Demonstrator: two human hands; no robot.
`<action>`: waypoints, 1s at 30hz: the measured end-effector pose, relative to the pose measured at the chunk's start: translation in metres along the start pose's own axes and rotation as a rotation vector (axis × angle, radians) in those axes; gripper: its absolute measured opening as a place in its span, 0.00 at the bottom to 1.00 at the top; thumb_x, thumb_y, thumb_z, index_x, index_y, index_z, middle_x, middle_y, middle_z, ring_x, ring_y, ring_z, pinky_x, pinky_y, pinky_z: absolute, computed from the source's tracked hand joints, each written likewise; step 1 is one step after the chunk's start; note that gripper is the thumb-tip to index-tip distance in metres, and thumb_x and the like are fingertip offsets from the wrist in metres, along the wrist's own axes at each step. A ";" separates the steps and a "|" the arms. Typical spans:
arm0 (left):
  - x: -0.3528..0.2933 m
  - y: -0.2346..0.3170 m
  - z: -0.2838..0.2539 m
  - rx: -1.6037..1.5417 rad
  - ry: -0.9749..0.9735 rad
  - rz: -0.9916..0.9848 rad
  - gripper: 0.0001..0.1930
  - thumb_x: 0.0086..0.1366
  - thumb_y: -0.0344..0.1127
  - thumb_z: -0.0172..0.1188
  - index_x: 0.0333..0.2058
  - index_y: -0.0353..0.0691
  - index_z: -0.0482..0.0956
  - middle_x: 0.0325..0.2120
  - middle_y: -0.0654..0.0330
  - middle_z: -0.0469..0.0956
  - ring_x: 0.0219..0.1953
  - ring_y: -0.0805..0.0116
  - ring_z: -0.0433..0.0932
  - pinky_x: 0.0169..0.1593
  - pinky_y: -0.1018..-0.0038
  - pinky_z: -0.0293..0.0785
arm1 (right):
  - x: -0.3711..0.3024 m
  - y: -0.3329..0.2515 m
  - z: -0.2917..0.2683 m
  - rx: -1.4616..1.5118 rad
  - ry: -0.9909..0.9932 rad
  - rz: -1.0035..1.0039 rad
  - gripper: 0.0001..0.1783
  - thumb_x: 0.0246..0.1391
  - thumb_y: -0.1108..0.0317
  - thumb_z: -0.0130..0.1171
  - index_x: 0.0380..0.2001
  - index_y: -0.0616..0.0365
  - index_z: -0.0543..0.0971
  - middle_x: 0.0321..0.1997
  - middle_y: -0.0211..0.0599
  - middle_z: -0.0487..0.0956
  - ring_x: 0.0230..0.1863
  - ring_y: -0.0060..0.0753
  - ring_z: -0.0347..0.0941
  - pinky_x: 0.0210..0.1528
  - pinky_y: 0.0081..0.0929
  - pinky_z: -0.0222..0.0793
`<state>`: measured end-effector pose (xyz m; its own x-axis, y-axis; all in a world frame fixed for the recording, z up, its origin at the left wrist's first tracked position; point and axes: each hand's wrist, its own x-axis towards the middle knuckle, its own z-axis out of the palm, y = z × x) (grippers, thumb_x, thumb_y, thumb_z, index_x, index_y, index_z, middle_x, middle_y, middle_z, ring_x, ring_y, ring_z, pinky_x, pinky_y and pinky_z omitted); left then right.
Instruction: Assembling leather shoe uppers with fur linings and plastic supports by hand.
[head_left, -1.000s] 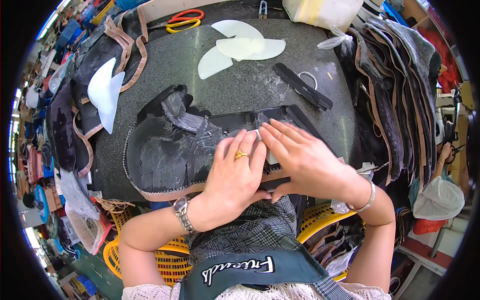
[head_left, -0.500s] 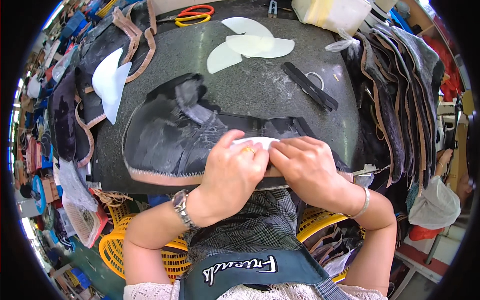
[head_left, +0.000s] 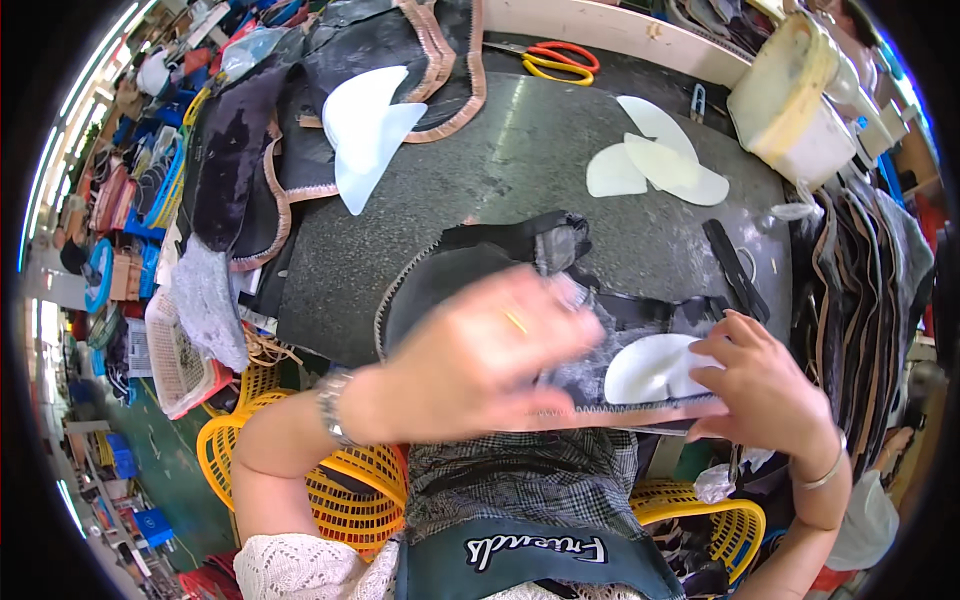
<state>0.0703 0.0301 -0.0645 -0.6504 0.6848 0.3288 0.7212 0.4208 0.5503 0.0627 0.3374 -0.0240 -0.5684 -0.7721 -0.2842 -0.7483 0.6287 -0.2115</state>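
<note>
A black boot upper [head_left: 430, 295] with a zigzag-stitched tan edge lies on the dark speckled worktop [head_left: 480, 165]. On its right part sits a white half-moon stiffener [head_left: 640, 368], dented in the middle. My right hand [head_left: 765, 385] is open over that end; its spread, bent fingers touch the stiffener's right side, and the thumb is by the tan edge. Smeared by motion, my left hand [head_left: 490, 350] hovers over the middle of the upper, apart from the stiffener. Whether its fingers hold anything cannot be made out.
Pale half-moon pieces [head_left: 670, 165] lie at the back right, beside a black strip [head_left: 735, 268]. More white pieces [head_left: 370, 125] rest on black uppers at the left. Scissors [head_left: 560, 62] and a whitish tub [head_left: 795, 100] stand behind. Stacked uppers [head_left: 865, 300] hang at the right; yellow baskets [head_left: 350, 490] are below.
My hands have parted: the left has lifted off the white stiffener, the right has shifted to its right end. The stiffener now shows more fully on the upper. The view has swung left.
</note>
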 end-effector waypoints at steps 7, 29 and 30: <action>-0.052 -0.168 -0.091 0.356 0.440 -0.585 0.19 0.64 0.25 0.54 0.55 0.38 0.74 0.49 0.49 0.79 0.51 0.58 0.79 0.54 0.69 0.72 | 0.210 0.018 -0.039 0.369 0.619 -0.041 0.16 0.49 0.64 0.64 0.39 0.64 0.81 0.39 0.48 0.81 0.44 0.49 0.77 0.47 0.38 0.72; -0.082 -0.068 -0.059 -1.000 0.716 -0.735 0.12 0.59 0.24 0.65 0.42 0.34 0.79 0.34 0.62 0.80 0.34 0.77 0.78 0.44 0.81 0.75 | 0.165 -0.084 0.009 -0.058 0.999 -0.771 0.13 0.33 0.71 0.65 0.25 0.68 0.79 0.36 0.43 0.78 0.31 0.32 0.75 0.27 0.22 0.75; -0.086 -0.064 -0.052 -1.044 0.708 -0.709 0.13 0.57 0.22 0.66 0.43 0.34 0.79 0.34 0.62 0.79 0.34 0.77 0.78 0.44 0.80 0.76 | 0.158 -0.086 0.021 -0.015 0.979 -0.745 0.12 0.33 0.72 0.66 0.26 0.68 0.79 0.38 0.45 0.79 0.32 0.33 0.76 0.29 0.23 0.77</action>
<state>0.0681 -0.0863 -0.0881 -0.9928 -0.0420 -0.1125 -0.0956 -0.2901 0.9522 0.0447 0.1633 -0.0705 -0.0126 -0.6899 0.7238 -0.9999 0.0087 -0.0092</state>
